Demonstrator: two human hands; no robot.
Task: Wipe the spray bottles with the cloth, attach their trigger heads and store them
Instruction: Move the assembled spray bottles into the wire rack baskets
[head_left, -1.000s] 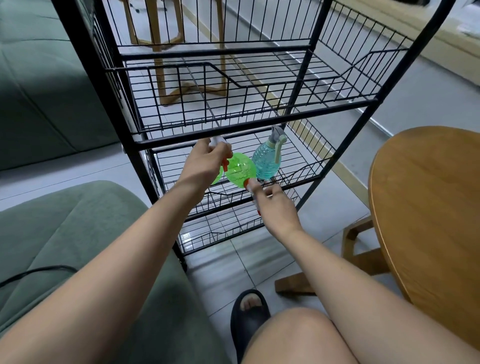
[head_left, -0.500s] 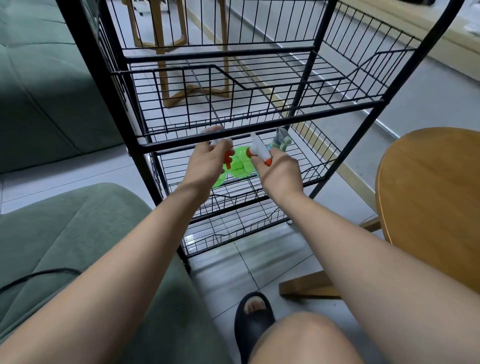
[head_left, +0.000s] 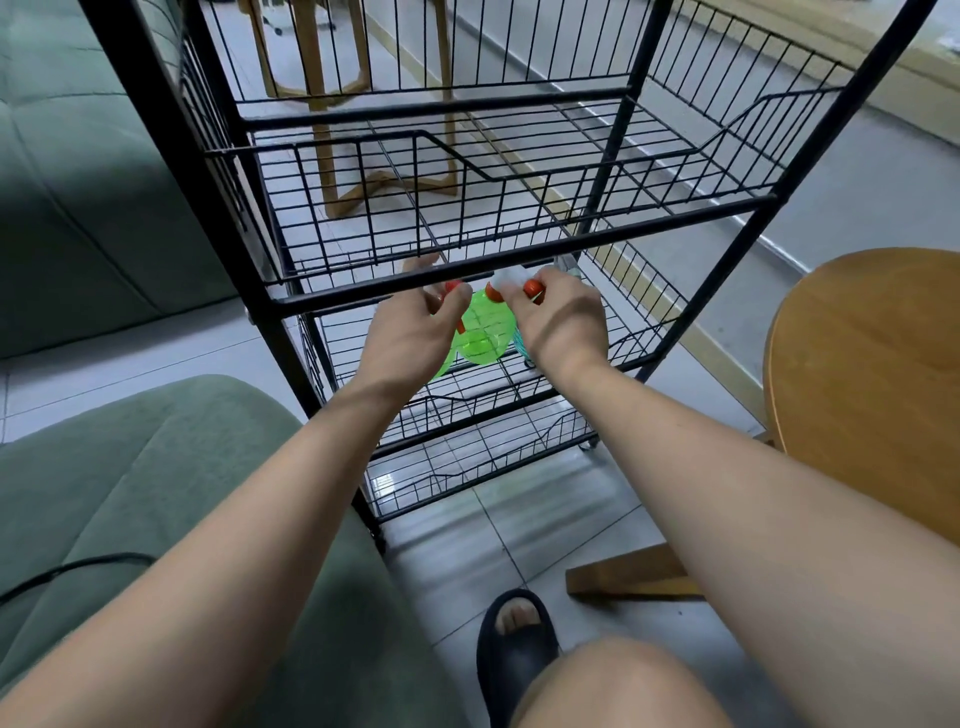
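A green spray bottle (head_left: 485, 332) stands on the middle shelf of the black wire rack (head_left: 519, 244). My right hand (head_left: 561, 322) pinches a white and orange trigger head (head_left: 511, 283) right at this bottle's neck. My left hand (head_left: 410, 338) grips the orange-and-white top (head_left: 453, 289) of something green just to the left, apparently a second green bottle (head_left: 441, 366), mostly hidden by the hand. A blue bottle (head_left: 521, 347) shows only as a sliver behind my right hand. No cloth is in view.
The rack's upper basket bar (head_left: 415, 291) crosses just above my fingers. A green sofa (head_left: 130, 493) is at the left, a round wooden table (head_left: 872, 389) at the right, a wooden stool (head_left: 332, 130) behind the rack. My sandalled foot (head_left: 517, 639) rests on the tiled floor.
My right hand has risen with the trigger head from below the green bottle to its neck. My left hand stays on the top at the left.
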